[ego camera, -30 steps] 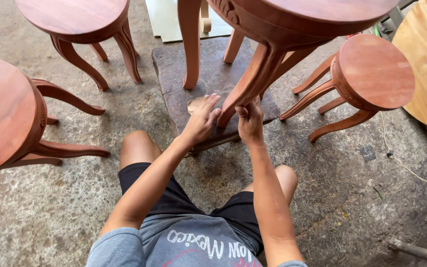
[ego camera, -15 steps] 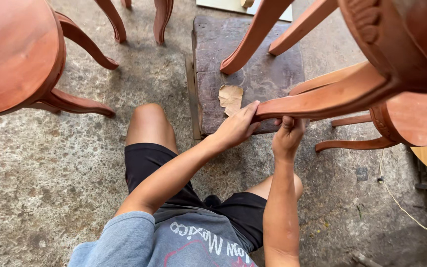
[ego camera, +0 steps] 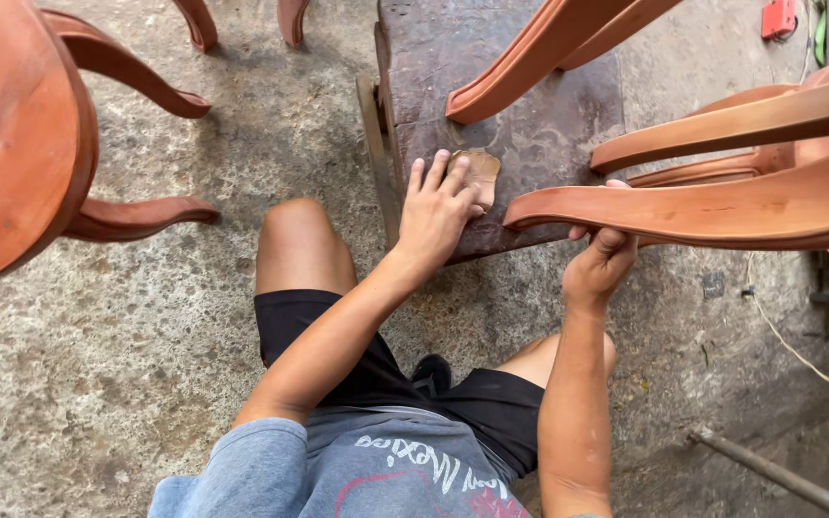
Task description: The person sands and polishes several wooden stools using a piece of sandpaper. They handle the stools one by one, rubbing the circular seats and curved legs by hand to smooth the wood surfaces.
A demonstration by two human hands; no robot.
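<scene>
We steady the stool leg with our right hand clamped beneath it, while our left hand, fingers spread flat, reaches the sandpaper at its fingertips, likely needing a pinch next.

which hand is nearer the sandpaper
Left. The left hand lies on the sandpaper on the slab; the right hand grips a table leg, apart from it.

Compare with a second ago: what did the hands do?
Left hand let go of the curved table leg and now lies flat on the dark block, fingers on the sandpaper scrap. The leg swung down to near level. Right hand still grips it.
</scene>
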